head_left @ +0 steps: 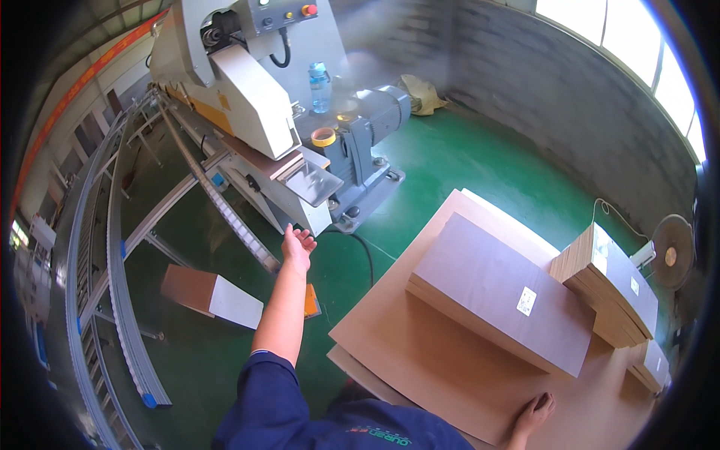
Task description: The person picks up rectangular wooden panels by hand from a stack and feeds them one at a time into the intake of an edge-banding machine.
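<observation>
My left hand (pixel 298 247) is stretched forward, just short of the low end of a grey and white machine (pixel 259 105). Its fingers are loosely bent and apart, and it holds nothing. A flat metal plate (pixel 310 182) on the machine's end lies just beyond the fingertips. My right hand (pixel 535 412) hangs low at the right, over a large brown cardboard sheet (pixel 420 352). Its fingers are slightly curled and apart with nothing visible in them; whether it touches the sheet I cannot tell. A stack of brown panels (pixel 499 289) with a white label lies beyond it.
Roller conveyors (pixel 116 300) run along the left. A box-shaped piece (pixel 212 294) stands on the green floor near my left forearm. More stacked panels (pixel 611 277) and a round fan (pixel 673 253) are at the right. A tape roll (pixel 323 136) and blue bottle (pixel 319 88) sit by the motor (pixel 382 112).
</observation>
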Motion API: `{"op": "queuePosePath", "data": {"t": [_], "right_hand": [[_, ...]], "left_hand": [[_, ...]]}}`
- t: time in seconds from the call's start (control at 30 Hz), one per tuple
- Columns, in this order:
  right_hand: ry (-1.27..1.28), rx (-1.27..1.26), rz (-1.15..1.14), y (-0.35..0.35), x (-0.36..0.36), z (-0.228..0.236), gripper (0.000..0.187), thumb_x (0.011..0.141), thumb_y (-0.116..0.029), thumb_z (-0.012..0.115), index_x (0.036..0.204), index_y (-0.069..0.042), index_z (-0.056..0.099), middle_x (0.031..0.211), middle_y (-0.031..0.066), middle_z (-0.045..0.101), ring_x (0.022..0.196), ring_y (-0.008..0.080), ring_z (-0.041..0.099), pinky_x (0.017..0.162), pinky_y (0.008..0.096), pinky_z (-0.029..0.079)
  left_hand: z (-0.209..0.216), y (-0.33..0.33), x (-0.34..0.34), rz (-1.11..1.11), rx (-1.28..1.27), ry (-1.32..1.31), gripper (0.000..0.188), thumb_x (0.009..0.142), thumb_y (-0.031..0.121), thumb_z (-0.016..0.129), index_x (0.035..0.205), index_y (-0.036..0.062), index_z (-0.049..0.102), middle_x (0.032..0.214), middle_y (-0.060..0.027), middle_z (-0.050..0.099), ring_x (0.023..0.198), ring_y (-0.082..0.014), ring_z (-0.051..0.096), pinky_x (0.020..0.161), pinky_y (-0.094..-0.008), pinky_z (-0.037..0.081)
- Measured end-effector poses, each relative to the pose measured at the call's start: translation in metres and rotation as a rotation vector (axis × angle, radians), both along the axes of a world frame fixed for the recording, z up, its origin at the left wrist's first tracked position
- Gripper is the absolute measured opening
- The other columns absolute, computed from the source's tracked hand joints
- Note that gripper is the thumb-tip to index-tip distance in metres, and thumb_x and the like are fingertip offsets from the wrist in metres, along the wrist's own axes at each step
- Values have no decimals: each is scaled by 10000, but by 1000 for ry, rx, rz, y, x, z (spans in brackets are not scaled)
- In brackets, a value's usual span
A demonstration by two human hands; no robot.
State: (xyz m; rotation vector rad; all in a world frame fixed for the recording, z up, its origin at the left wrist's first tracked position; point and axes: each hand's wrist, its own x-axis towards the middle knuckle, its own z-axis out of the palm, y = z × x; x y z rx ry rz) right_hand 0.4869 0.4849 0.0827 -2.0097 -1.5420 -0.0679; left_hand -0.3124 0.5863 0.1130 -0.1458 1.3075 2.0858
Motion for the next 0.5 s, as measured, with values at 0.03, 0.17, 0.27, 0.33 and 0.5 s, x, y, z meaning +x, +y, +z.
{"op": "queuePosePath", "data": {"t": [0.03,0.17,0.27,0.33,0.5], "right_hand": [[2,-4,-15,-2,1,-2,304,985,-157,556,1217,32,607,1287,212,590,1209,418,529,1077,475,397],[-6,-2,-47,-3,8,-11,320,954,-118,585,1237,29,603,1315,207,589,1246,405,519,1083,467,402],[25,6,-59,-1,5,-14,321,946,-115,591,1234,26,604,1337,209,581,1267,403,510,1090,471,397],[33,7,-86,-5,4,-11,321,944,-115,593,1233,24,605,1348,211,576,1277,403,506,1093,474,395],[97,-42,-105,-3,-6,-2,367,906,-60,611,1259,39,608,1391,212,560,1310,398,497,1126,470,394]], "left_hand": [[2,5,-3,6,-28,14,514,1026,535,526,1234,64,520,935,-51,663,739,-172,639,696,-363,573],[6,19,-18,9,-79,80,644,1017,555,533,1366,19,457,996,-52,648,775,-170,637,718,-364,571],[5,30,-35,-28,-112,100,710,1006,566,545,1416,1,415,1004,-62,636,784,-182,639,728,-381,568],[9,43,-36,-42,-119,106,717,1004,564,549,1418,-4,405,1029,-76,627,802,-187,639,729,-385,568],[2,61,-61,-98,-185,96,821,962,614,595,1447,-14,385,1075,-124,628,825,-221,655,704,-413,575]]}}
